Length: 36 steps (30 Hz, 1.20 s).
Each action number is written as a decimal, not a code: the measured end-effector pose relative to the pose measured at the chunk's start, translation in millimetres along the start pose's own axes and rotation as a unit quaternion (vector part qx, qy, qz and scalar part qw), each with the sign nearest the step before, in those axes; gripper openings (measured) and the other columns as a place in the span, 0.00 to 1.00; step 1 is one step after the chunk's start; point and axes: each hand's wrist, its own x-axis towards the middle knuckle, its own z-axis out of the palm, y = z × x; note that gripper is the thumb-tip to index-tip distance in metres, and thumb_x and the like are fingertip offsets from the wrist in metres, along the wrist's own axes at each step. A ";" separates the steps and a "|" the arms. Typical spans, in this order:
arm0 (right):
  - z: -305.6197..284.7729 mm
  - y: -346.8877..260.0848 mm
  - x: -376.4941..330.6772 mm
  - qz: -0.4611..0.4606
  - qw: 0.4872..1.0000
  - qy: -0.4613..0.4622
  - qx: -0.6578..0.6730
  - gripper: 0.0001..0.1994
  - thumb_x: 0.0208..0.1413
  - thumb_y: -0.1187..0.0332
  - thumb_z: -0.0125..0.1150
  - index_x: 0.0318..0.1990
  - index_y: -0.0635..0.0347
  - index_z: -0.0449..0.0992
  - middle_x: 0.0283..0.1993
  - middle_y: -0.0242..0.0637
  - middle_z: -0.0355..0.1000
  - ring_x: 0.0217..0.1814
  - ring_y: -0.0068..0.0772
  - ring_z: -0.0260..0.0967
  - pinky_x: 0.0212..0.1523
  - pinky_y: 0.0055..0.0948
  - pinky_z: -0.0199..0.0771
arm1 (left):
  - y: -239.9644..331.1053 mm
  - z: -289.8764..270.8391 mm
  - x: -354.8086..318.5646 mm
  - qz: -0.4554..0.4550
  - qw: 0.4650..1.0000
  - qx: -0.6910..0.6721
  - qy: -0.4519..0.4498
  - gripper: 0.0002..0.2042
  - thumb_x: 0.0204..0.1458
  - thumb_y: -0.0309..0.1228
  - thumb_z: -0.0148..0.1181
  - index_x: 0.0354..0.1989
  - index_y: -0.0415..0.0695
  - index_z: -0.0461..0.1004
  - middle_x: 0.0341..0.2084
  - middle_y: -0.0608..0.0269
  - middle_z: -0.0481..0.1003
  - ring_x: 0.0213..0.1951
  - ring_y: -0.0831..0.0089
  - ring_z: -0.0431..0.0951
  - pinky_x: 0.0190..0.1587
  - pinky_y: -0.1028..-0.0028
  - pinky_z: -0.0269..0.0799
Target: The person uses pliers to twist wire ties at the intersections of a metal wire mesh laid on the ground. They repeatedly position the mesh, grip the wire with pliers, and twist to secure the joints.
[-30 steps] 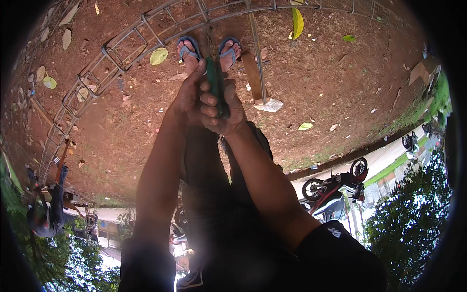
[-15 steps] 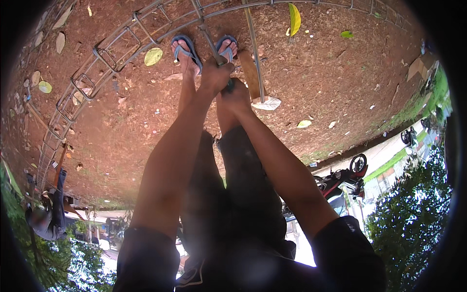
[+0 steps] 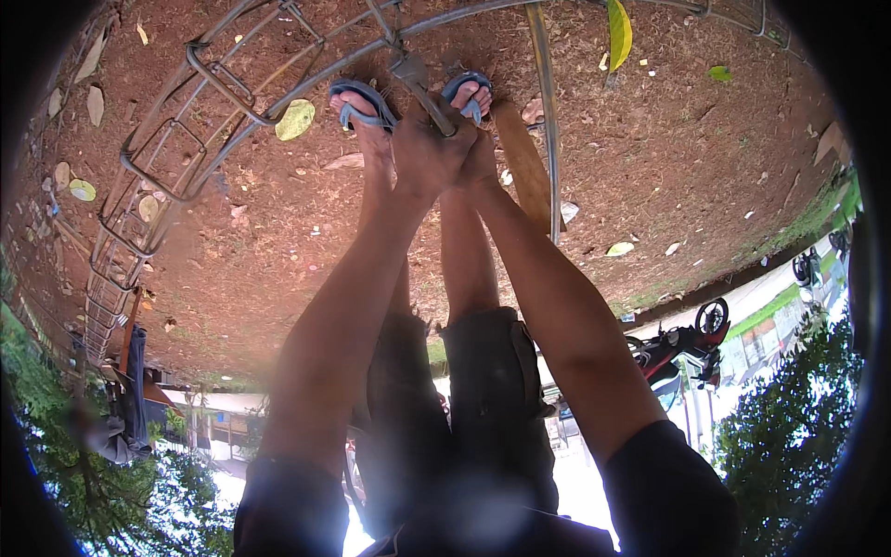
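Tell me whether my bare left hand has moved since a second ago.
Yes: the left hand has moved rightward, away from the oval yellow-green leaf beside the blue-grey left sandal.

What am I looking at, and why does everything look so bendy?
There's no robot here, just a person working bare-handed. A camera on their head looks down through a wide, round lens, which makes straight edges curve. The left hand grips a metal bar. The right hand is pressed close beside it, but whatever it grips is hidden. Past them is a steel rebar cage. Leaves and a wooden plank lie on the reddish-brown soil, near the person's flip-flops.
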 end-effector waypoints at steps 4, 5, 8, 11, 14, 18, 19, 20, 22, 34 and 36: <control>-3.6 33.7 20.1 -0.035 0.991 0.037 -0.120 0.24 0.44 0.63 0.65 0.51 0.57 0.73 0.39 0.44 0.77 0.44 0.39 0.75 0.45 0.34 0.72 | -6.7 5.0 11.9 0.034 0.999 0.012 0.005 0.10 0.42 0.26 0.65 0.28 0.39 0.69 0.24 0.62 0.74 0.29 0.75 0.74 0.35 0.74 0.70; -4.9 34.8 17.1 -0.010 0.994 0.048 -0.099 0.22 0.44 0.63 0.64 0.50 0.57 0.74 0.39 0.43 0.77 0.44 0.38 0.75 0.45 0.33 0.72 | -8.9 4.1 12.7 0.033 0.999 0.000 -0.005 0.11 0.41 0.25 0.66 0.29 0.39 0.69 0.25 0.62 0.74 0.30 0.75 0.74 0.36 0.74 0.71; 12.6 3.8 0.6 -0.001 0.994 0.030 -0.106 0.19 0.47 0.65 0.63 0.47 0.59 0.75 0.40 0.43 0.76 0.44 0.37 0.75 0.45 0.33 0.72 | -8.6 -12.2 6.3 0.014 0.998 -0.031 -0.044 0.13 0.40 0.23 0.69 0.32 0.38 0.69 0.27 0.60 0.75 0.33 0.74 0.76 0.38 0.75 0.72; 11.8 -49.4 -28.4 0.040 0.982 -0.041 -0.183 0.17 0.48 0.65 0.63 0.45 0.60 0.75 0.40 0.41 0.76 0.42 0.36 0.75 0.43 0.32 0.73 | 0.2 -32.6 -3.7 -0.015 0.983 -0.094 -0.154 0.16 0.39 0.22 0.71 0.35 0.37 0.71 0.29 0.60 0.76 0.35 0.74 0.76 0.39 0.75 0.73; 6.6 -46.4 -73.9 0.116 0.984 -0.133 0.000 0.11 0.48 0.77 0.62 0.41 0.63 0.73 0.27 0.38 0.71 0.30 0.26 0.71 0.30 0.25 0.73 | 22.4 -52.1 -16.0 -0.118 0.940 -0.191 -0.259 0.15 0.39 0.25 0.72 0.36 0.36 0.74 0.29 0.60 0.77 0.35 0.74 0.77 0.39 0.75 0.74; 16.3 -97.3 -115.0 0.281 0.775 -0.282 0.491 0.27 0.44 0.67 0.71 0.51 0.59 0.65 0.26 0.41 0.71 0.25 0.38 0.72 0.22 0.34 0.74 | 50.5 -62.7 -54.1 -0.210 0.865 -0.369 -0.266 0.32 0.39 0.19 0.70 0.56 0.38 0.63 0.25 0.63 0.75 0.32 0.74 0.76 0.38 0.73 0.76; 17.1 -103.9 -119.7 0.298 0.708 -0.313 0.558 0.32 0.42 0.66 0.73 0.54 0.58 0.62 0.28 0.42 0.72 0.25 0.39 0.73 0.21 0.35 0.74 | 54.5 -57.9 -59.3 -0.227 0.869 -0.372 -0.235 0.30 0.40 0.20 0.69 0.54 0.39 0.61 0.23 0.64 0.73 0.30 0.75 0.74 0.36 0.74 0.74; 13.0 -110.2 -123.6 0.305 0.756 -0.298 0.497 0.31 0.42 0.65 0.72 0.53 0.60 0.62 0.29 0.43 0.72 0.27 0.39 0.73 0.25 0.35 0.75 | 59.2 -52.7 -65.2 -0.244 0.871 -0.375 -0.206 0.28 0.41 0.21 0.69 0.51 0.41 0.60 0.22 0.66 0.71 0.28 0.76 0.73 0.35 0.74 0.73; -1.4 -123.8 -124.2 0.260 0.868 -0.279 0.318 0.31 0.41 0.63 0.72 0.50 0.64 0.61 0.32 0.44 0.73 0.30 0.39 0.74 0.32 0.34 0.76 | 70.6 -42.7 -64.4 -0.241 0.933 -0.215 -0.160 0.14 0.46 0.26 0.66 0.32 0.45 0.63 0.17 0.69 0.66 0.22 0.80 0.67 0.29 0.76 0.69; -21.2 -182.8 -109.2 0.345 0.904 -0.242 -0.072 0.16 0.44 0.65 0.69 0.32 0.69 0.72 0.26 0.40 0.73 0.28 0.31 0.73 0.28 0.30 0.73 | 116.0 -31.7 -73.0 -0.264 0.928 -0.254 -0.067 0.11 0.44 0.28 0.69 0.26 0.40 0.69 0.16 0.67 0.70 0.18 0.78 0.71 0.24 0.76 0.68; -18.6 -178.7 -112.9 0.403 0.823 -0.308 0.254 0.16 0.44 0.65 0.70 0.32 0.68 0.72 0.24 0.39 0.71 0.26 0.32 0.72 0.25 0.30 0.71 | 122.6 -43.8 -63.7 -0.334 0.861 -0.366 -0.112 0.12 0.47 0.31 0.66 0.32 0.41 0.68 0.21 0.65 0.72 0.23 0.76 0.73 0.28 0.74 0.72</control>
